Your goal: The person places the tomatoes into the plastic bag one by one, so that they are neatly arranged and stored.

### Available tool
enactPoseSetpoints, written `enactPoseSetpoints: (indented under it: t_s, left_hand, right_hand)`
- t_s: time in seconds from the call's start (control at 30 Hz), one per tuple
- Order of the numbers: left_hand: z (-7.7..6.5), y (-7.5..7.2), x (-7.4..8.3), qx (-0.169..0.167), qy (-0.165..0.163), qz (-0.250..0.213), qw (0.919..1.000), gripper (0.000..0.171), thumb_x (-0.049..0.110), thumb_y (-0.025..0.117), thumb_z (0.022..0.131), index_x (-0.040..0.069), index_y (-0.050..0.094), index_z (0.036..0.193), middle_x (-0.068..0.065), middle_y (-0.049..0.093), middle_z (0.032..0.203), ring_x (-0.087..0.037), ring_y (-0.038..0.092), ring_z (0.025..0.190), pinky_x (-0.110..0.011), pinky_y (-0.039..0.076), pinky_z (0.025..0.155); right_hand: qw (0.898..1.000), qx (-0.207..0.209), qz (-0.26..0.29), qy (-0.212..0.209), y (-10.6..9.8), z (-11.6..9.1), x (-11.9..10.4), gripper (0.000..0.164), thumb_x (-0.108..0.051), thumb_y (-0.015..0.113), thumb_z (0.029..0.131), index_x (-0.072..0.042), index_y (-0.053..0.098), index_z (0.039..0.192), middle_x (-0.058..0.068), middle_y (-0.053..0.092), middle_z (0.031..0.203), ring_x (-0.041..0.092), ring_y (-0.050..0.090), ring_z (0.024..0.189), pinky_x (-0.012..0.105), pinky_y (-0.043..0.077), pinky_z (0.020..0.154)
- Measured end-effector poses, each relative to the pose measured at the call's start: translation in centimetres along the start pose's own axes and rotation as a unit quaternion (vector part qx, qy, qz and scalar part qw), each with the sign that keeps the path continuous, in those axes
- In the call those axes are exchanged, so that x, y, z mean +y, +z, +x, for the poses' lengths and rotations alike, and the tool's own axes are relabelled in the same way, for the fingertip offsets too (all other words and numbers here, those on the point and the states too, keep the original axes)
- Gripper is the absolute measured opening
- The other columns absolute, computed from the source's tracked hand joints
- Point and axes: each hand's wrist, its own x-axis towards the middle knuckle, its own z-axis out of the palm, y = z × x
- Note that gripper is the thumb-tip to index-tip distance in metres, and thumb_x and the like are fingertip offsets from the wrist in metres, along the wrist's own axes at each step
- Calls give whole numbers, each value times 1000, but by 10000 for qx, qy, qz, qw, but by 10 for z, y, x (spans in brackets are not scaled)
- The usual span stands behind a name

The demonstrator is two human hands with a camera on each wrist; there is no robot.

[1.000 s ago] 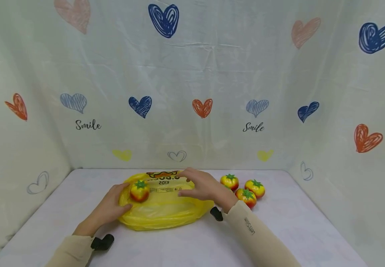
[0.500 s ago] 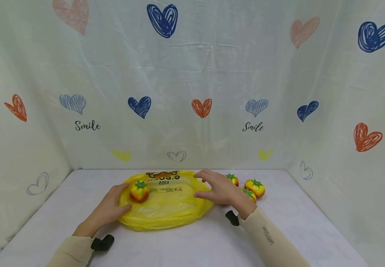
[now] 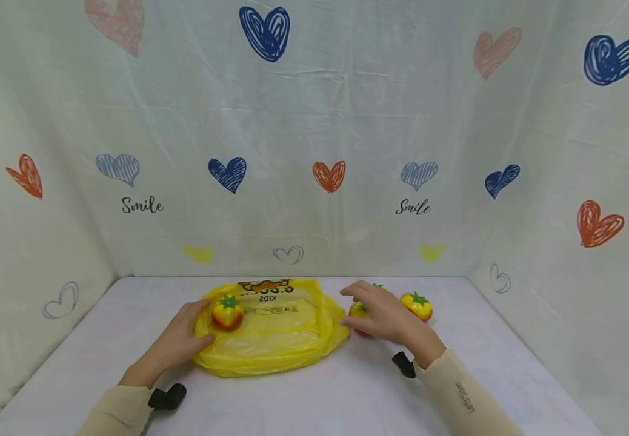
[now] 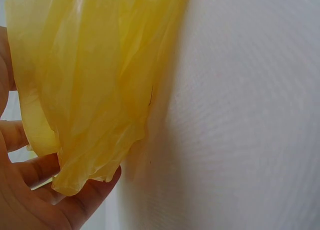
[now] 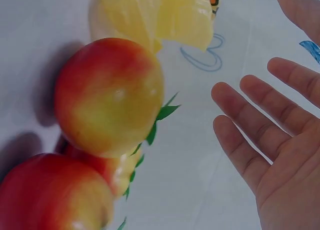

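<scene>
My left hand holds the left end of a yellow plastic bag; in the left wrist view the fingers curl round the bag's crumpled edge. On the bag's left part sits a yellow-red toy tomato with a green leafy top. Right of the bag, my right hand hovers over more toy tomatoes, fingers spread and palm bare. It partly covers one tomato and another behind it; a further tomato shows to its right. The right wrist view has a tomato apart from the fingertips.
A white cloth-covered table bears everything. Behind it hangs a pale curtain printed with hearts and "Smile". A black wrist camera sticks out beside the left wrist, and another beside the right.
My right hand has moved right, from above the bag to over the loose tomatoes. The left hand, the bag and the tomato on it have stayed in place.
</scene>
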Motion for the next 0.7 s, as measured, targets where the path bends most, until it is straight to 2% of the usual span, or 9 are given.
enactPoseSetpoints:
  t_s: [0.2, 0.33, 0.5, 0.7]
  left_hand:
    - [0, 0, 0, 5, -14, -3, 10000, 70, 15, 71, 80, -8, 38, 137, -30, 41, 132, -46, 40, 123, -63, 31, 102]
    - [0, 0, 0, -15, -33, -8, 10000, 70, 16, 71, 80, -8, 38, 137, -29, 41, 133, -46, 39, 123, -63, 31, 102]
    - [0, 0, 0, -21, -14, -24, 10000, 70, 16, 71, 81, -8, 37, 137, -29, 41, 133, -46, 40, 123, -63, 31, 102]
    - [0, 0, 1, 2, 18, -29, 10000, 69, 15, 71, 81, -8, 38, 137, -29, 41, 133, -47, 39, 123, -63, 31, 102]
  right_hand:
    - [9998, 14, -185, 13, 1, -10, 4, 53, -50, 67, 83, -21, 58, 126, -9, 55, 124, 11, 55, 109, 37, 48, 94]
    - [9997, 83, -244, -28, -2, -17, 7, 52, -45, 69, 83, -18, 58, 127, -4, 56, 126, 18, 54, 115, 42, 46, 96]
    - [9993, 205, -318, 32, -4, -26, 13, 55, -48, 69, 83, -17, 58, 127, -2, 56, 128, 24, 52, 120, 47, 44, 99]
    - [9986, 333, -390, 116, -6, -35, 21, 57, -51, 68, 82, -16, 60, 126, -1, 57, 127, 23, 51, 120, 47, 44, 99]
